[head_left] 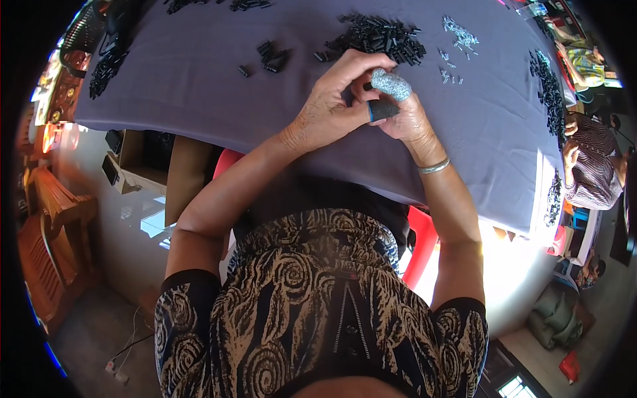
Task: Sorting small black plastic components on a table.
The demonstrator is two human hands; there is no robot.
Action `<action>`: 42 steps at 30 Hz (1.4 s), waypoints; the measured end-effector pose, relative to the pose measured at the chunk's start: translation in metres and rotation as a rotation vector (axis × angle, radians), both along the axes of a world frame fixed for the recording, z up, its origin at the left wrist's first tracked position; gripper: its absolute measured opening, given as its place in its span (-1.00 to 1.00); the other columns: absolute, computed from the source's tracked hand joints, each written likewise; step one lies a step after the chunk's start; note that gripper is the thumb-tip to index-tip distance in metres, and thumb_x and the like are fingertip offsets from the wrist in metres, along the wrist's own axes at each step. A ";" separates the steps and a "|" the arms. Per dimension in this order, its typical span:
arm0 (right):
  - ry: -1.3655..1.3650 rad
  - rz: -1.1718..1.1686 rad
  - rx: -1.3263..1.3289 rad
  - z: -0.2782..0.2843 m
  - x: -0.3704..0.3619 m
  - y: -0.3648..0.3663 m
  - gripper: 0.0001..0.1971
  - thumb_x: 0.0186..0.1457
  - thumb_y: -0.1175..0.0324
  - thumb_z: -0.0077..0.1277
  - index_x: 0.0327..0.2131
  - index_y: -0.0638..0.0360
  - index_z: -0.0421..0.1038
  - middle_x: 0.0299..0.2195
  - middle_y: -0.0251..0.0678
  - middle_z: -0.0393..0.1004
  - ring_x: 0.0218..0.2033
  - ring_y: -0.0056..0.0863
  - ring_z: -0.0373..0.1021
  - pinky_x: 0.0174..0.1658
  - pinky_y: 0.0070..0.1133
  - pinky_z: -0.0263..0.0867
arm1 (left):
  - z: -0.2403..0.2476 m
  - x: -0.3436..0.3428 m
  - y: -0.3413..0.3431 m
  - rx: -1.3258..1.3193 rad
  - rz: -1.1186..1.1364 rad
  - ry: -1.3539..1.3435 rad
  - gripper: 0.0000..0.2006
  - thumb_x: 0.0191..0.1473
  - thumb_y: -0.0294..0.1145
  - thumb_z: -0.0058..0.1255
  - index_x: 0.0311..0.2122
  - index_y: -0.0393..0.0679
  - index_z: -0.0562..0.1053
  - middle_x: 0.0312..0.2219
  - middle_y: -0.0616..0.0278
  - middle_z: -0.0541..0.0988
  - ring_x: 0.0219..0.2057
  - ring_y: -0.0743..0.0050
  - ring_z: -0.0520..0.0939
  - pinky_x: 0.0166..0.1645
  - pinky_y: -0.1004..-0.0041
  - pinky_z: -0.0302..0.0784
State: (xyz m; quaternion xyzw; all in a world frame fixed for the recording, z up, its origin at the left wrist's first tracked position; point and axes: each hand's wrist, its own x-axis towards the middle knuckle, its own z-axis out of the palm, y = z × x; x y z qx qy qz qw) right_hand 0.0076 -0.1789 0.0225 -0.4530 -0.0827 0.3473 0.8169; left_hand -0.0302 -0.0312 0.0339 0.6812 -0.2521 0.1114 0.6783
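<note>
My left hand [335, 99] and my right hand [405, 119] meet above the cloth-covered table, fingers bent and pressed together. A black finger sleeve with a blue edge [383, 110] covers my left thumb. On a right-hand digit sits a grey speckled finger cover [391, 85]. Between the fingers shows the end of a small black piece [368, 86]; most of it is hidden, and what else my right fingers grip cannot be seen. Just beyond my hands lies a heap of small black tube-shaped parts [381, 36]. To its right are small silvery metal pieces [460, 33].
A smaller cluster of black parts [272, 56] lies left of the heap on the grey tablecloth [192, 79]. More black parts [549, 99] line the right edge, where other people [594, 162] sit. A wooden chair [56, 232] and a cardboard box [142, 166] stand left.
</note>
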 end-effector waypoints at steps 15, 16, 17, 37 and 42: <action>0.137 0.126 0.183 -0.019 -0.005 0.004 -0.68 0.04 -0.04 -0.01 -0.45 0.00 0.35 -0.70 -0.65 0.10 -0.73 -0.78 0.00 -0.68 -0.75 -0.11 | -0.013 -0.003 -0.011 -0.382 -0.106 0.313 -0.78 0.08 -0.46 -0.01 -0.15 -0.24 0.47 -0.26 0.33 0.49 -0.22 0.66 0.45 -0.07 0.59 0.32; 0.141 0.130 0.185 -0.020 -0.004 0.005 -0.68 0.04 -0.04 -0.01 -0.45 0.00 0.35 -0.70 -0.65 0.10 -0.73 -0.78 0.00 -0.68 -0.75 -0.11 | -0.013 -0.003 -0.012 -0.429 -0.091 0.308 -0.80 0.07 -0.49 0.00 -0.17 -0.25 0.48 -0.34 0.42 0.47 -0.31 0.74 0.43 -0.17 0.67 0.33; 0.141 0.115 0.183 -0.021 -0.003 0.005 -0.68 0.04 -0.04 -0.01 -0.47 -0.01 0.34 -0.69 -0.65 0.10 -0.73 -0.78 -0.01 -0.68 -0.75 -0.11 | -0.013 -0.004 -0.013 -0.429 -0.087 0.311 -0.80 0.07 -0.49 0.00 -0.17 -0.25 0.48 -0.34 0.42 0.47 -0.31 0.74 0.43 -0.17 0.67 0.33; -0.111 -0.110 -0.046 0.015 0.013 -0.013 -0.56 0.18 -0.03 -0.14 -0.53 0.18 0.30 -0.71 -0.55 0.06 -0.73 -0.79 -0.10 -0.70 -0.76 -0.23 | -0.002 0.026 0.035 0.191 0.415 -0.184 -0.75 -0.16 -0.68 0.00 -0.30 -0.18 0.53 -0.45 0.19 0.55 -0.41 0.44 0.57 -0.27 0.54 0.45; -0.416 -0.468 -0.190 0.019 0.036 -0.048 -0.73 0.18 0.29 -0.07 -0.56 0.20 0.34 -0.74 -0.57 0.09 -0.74 -0.82 -0.09 -0.69 -0.76 -0.19 | -0.001 0.035 0.070 0.665 0.670 -0.070 -0.81 -0.18 -0.50 0.05 -0.35 -0.07 0.53 -0.43 0.23 0.54 -0.39 0.21 0.56 -0.28 0.34 0.49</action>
